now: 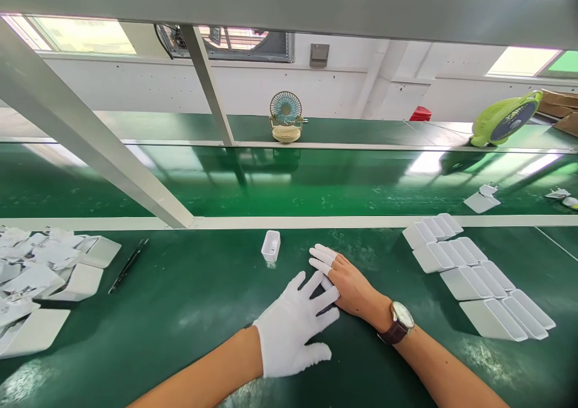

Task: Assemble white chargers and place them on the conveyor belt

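My left hand (298, 330), in a white glove, is held palm down with its fingers spread. Its fingertips overlap the near side of my right hand (350, 283); whether they press on it I cannot tell. White finger covers sit on several fingers of my right hand, which are stretched out over the green tabletop (189, 318). The right thumb is partly hidden behind the gloved fingers. I see nothing held in either hand. Just beyond them stands a small white plastic box (271, 246), its open side showing.
White plastic boxes (492, 318) stand in rows at right. A pile of white plastic parts (45, 269) lies at left, beside a black pen-like tool (129, 265). Behind a pale rail (316, 222) runs a green belt-like surface (316, 185). A slanted metal post (112, 137) rises at left.
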`<state>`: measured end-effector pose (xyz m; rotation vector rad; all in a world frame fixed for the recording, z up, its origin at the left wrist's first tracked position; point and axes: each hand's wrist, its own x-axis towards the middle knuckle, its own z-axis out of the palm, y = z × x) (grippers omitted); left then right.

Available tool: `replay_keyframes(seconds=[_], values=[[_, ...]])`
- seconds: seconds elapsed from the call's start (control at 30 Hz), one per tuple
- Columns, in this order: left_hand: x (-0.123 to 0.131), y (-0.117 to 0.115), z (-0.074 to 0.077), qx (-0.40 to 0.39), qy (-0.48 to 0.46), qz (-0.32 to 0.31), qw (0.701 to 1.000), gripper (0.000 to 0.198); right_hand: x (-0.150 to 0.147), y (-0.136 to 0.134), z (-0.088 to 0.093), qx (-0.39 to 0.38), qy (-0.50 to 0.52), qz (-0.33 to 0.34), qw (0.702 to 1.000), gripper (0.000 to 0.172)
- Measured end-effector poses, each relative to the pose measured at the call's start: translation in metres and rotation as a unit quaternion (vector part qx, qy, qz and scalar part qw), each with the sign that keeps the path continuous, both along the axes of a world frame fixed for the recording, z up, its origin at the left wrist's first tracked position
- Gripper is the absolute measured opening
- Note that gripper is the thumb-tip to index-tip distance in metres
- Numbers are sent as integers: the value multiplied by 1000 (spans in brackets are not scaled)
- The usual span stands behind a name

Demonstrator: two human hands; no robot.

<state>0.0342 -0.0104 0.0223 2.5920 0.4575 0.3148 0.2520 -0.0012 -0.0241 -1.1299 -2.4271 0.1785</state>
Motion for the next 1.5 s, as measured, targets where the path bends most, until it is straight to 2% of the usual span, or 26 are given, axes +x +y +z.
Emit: replay_keyframes(seconds=[0.17, 0.27, 0.33, 0.47, 0.53, 0.67, 0.9, 1.03, 1.1, 1.23, 1.33, 1.5], values=[[0, -1, -2, 9, 5, 0, 1000, 44, 1, 0, -1, 0, -4, 3, 1000, 50], [1, 1, 0, -16, 6, 2, 1000, 41, 1, 0, -1, -1, -9, 4, 1000, 50], [0, 1, 1, -61, -15, 1, 998, 53, 1, 0, 0, -3, -9, 5, 1000, 51], [-7, 0, 4, -163, -112, 31, 980, 109, 1, -1, 1, -12, -3, 8, 1000, 57], [-11, -1, 6, -205, -152, 44, 966, 125, 1, -2, 1, -17, 0, 3, 1000, 58], [-19, 2, 7, -269, -182, 40, 945, 135, 1, -2, 1, -18, -1, -2, 1000, 51], [-26, 8, -7, -345, -200, 35, 916, 143, -2, -1, 4, -9, -1, 1, 1000, 47], [-27, 14, -12, -413, -256, 13, 874, 153, -6, -3, 12, 61, 33, -25, 997, 51], [-27, 18, -14, -454, -288, 12, 843, 149, -9, -7, 19, 107, 49, -24, 993, 53], [-27, 26, -20, -523, -304, 2, 797, 147, -20, -19, 29, 113, -13, 92, 989, 51], [-27, 28, -25, -520, -296, -7, 801, 154, -30, -28, 28, 83, -58, 142, 985, 47], [-27, 25, -31, -486, -276, -13, 830, 158, -38, -32, 25, 60, -85, 137, 985, 35]])
